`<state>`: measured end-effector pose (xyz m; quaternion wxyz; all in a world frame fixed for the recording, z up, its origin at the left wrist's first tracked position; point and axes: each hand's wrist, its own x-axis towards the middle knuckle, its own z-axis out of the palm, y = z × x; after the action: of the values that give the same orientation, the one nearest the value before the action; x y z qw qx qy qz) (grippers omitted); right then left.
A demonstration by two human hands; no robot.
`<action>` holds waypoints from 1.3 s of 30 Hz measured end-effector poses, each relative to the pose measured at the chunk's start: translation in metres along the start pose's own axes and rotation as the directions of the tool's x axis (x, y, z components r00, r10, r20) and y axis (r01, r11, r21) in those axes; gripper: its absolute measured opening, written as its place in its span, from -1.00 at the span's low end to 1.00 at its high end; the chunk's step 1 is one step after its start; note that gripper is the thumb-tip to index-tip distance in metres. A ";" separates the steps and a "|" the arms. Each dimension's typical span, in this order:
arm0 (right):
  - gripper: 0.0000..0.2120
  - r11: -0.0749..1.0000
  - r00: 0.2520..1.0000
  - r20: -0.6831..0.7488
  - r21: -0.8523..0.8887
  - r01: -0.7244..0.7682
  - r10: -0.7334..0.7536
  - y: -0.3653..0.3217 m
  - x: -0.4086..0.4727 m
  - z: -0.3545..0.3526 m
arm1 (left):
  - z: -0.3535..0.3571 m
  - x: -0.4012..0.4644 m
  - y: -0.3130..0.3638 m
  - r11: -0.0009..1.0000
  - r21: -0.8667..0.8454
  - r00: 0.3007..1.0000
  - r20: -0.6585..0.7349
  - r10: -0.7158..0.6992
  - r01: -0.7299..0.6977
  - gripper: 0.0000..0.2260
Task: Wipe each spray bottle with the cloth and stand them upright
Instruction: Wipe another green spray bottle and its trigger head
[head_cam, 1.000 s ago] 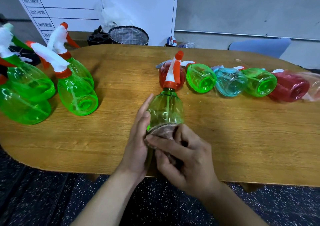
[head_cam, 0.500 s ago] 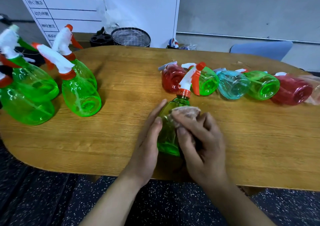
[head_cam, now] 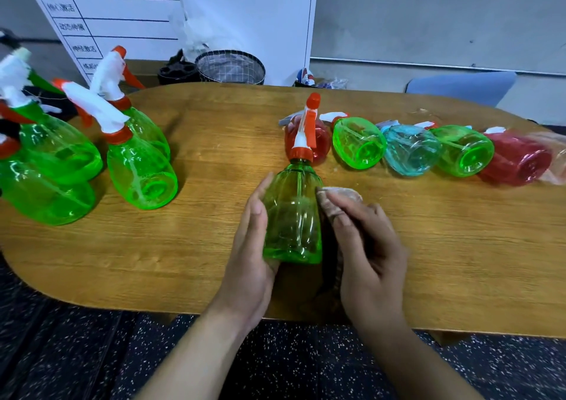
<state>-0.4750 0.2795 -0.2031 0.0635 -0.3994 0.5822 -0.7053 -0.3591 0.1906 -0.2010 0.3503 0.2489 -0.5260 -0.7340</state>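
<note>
Left hand [head_cam: 251, 246] and right hand [head_cam: 367, 246] were bare; both forearms were uncovered, with no sleeves, gloves, rings or watch.

Lighting: even, soft indoor light from overhead; faint sheen on the oval wooden table [head_cam: 428, 246]. Translucent green plastic spray bottles [head_cam: 137, 167] glow, with small highlights. Wide-angle bending at edges; leftmost nozzles blurred.
</note>
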 end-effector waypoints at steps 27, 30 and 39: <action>-0.75 0.986 0.989 -0.069 0.110 -0.123 0.131 0.002 0.010 0.003 | 0.001 0.002 -0.007 0.989 0.133 0.997 0.058 0.056 -0.063 -0.48; -0.74 0.999 0.997 -0.071 -0.028 -0.018 0.016 -0.003 0.022 -0.002 | 0.001 0.002 -0.012 0.974 0.212 0.993 0.095 0.065 -0.084 -0.40; -0.72 0.842 0.892 0.349 -0.353 0.409 -0.287 -0.004 0.004 -0.010 | 0.001 0.000 -0.007 0.998 0.061 0.995 0.098 0.014 -0.020 -0.45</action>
<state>-0.4823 0.2858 -0.1976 -0.0713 -0.5999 0.6207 -0.4998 -0.3614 0.1920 -0.2072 0.3226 0.2192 -0.5671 -0.7254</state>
